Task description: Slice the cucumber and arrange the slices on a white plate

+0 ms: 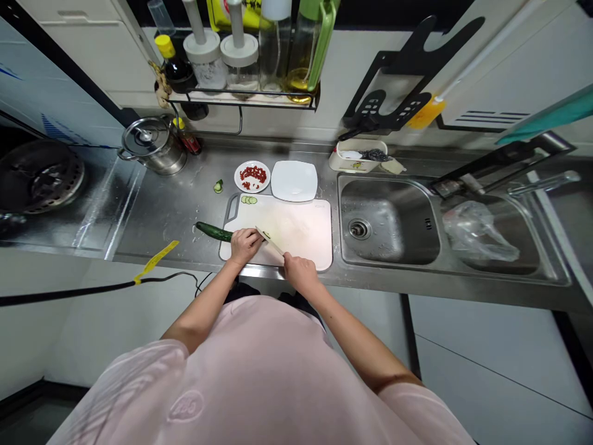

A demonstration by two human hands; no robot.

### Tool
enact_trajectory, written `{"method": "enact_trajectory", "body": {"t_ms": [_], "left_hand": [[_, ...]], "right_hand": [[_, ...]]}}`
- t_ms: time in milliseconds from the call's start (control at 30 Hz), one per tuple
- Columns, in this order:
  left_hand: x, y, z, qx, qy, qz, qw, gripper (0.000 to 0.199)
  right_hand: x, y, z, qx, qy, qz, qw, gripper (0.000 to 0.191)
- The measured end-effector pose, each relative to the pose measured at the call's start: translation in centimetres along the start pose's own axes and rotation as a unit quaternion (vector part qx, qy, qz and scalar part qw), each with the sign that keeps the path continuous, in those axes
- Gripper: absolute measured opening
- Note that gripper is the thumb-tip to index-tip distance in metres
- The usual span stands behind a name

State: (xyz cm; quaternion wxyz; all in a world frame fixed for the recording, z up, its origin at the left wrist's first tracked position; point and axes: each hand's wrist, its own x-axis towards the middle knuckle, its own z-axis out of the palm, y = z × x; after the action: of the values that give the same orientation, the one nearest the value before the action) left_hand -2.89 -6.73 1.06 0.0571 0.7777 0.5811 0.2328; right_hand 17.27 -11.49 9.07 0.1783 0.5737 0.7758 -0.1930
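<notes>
Pink shirt (259, 371) is being worn. Cucumber (212, 230), pointing left, is being pinned by nearer, curled left fingers (251, 235); knife (273, 243) is being gripped by closed right fingers (290, 262).

Steel counter (162, 213), in front of me: one lidded pot (164, 154); beside it, one small bottle (191, 143); one green scrap (218, 186); one round plate (238, 180), red pieces on it; one square plate (294, 180); my cutting board (301, 228); one cream container (352, 164).

The cucumber (214, 232) is dark green, the cutting board (296, 225) white with a grey handle, the tabletop (185, 204) silvery, the shirt (278, 364) plain pale pink, the bottle cap (165, 46) yellow
</notes>
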Motion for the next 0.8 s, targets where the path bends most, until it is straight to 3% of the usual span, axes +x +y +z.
{"method": "enact_trajectory", "body": {"t_ms": [133, 800], "left_hand": [[-0.09, -0.29, 0.41, 0.011, 0.03, 0.023, 0.999, 0.023], [-0.16, -0.27, 0.58, 0.02, 0.032, 0.032, 0.999, 0.021]], "right_hand": [[-0.06, -0.16, 0.13, -0.001, 0.007, 0.002, 1.0, 0.02], [0.1, 0.03, 0.36, 0.008, 0.008, -0.001, 1.0, 0.02]]}}
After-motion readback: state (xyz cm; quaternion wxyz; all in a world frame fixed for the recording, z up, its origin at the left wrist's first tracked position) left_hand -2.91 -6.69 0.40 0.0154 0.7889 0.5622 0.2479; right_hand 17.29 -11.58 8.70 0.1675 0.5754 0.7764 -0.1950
